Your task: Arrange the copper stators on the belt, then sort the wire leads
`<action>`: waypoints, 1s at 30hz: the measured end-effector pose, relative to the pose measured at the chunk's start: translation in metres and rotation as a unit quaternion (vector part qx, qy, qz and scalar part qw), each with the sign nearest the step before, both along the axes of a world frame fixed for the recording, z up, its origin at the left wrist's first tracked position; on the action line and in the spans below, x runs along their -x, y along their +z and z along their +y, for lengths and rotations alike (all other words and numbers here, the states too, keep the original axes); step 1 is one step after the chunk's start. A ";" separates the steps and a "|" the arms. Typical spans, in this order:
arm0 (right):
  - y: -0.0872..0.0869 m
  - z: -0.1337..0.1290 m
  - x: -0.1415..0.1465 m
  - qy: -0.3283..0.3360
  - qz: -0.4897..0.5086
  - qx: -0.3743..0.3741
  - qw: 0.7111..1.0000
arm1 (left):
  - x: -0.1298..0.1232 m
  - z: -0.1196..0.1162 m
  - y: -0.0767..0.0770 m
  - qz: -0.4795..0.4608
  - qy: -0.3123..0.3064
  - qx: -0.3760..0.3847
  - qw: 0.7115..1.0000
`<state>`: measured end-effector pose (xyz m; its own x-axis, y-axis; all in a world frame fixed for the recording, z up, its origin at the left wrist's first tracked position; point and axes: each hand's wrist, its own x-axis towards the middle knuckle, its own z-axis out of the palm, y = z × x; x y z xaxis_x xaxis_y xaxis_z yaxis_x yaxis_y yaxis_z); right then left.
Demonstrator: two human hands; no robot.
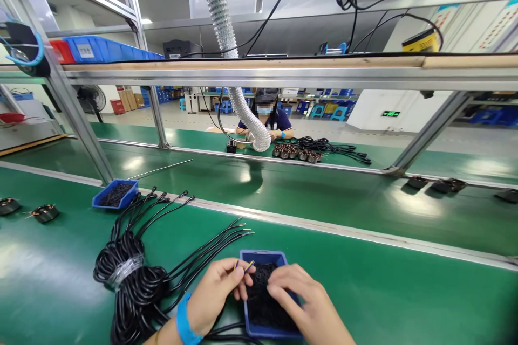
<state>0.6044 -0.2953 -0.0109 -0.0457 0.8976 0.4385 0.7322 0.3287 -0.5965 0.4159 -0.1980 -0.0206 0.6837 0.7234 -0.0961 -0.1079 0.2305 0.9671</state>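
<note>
My left hand [222,291], with a blue band at the wrist, pinches thin blue and yellow wires [250,266] between thumb and fingers. A blue bin [263,255] full of small black pieces [265,302] is just beneath both hands. Over the bin's right side, my right hand [297,294] has its fingertips close together at the black pieces; whether they hold one is hidden. To the left lies a bundle of black cables [133,280] tied with clear wrap, their stripped ends [243,229] pointing toward the back.
Another blue bin [115,194] of dark pieces sits at the left by a metal post. Copper-wound cores [44,213] lie at far left. Across the bench, a masked person [265,116] sits behind a flexible duct [238,102]. A metal rail [324,229] crosses the table.
</note>
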 end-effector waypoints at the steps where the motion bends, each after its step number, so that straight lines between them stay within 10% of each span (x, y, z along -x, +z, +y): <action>1: -0.008 0.004 0.000 -0.052 -0.070 -0.031 0.996 | 0.000 0.000 0.000 0.006 0.001 -0.007 1.000; 5: -0.043 0.020 0.011 -0.104 -0.280 -0.101 0.949 | 0.000 -0.001 -0.001 0.025 0.012 -0.038 0.999; 11: -0.051 0.024 0.019 -0.129 -0.292 -0.098 0.943 | -0.004 -0.002 -0.003 0.006 0.014 0.018 1.000; 30: -0.026 0.008 0.024 -0.120 0.076 -0.078 0.987 | -0.007 -0.006 -0.004 0.053 0.009 -0.052 0.997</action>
<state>0.5801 -0.2875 -0.0369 0.2367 0.7955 0.5578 0.7068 0.2529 -0.6606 0.4230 -0.2042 -0.0243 0.6604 0.7454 -0.0908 -0.0074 0.1273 0.9918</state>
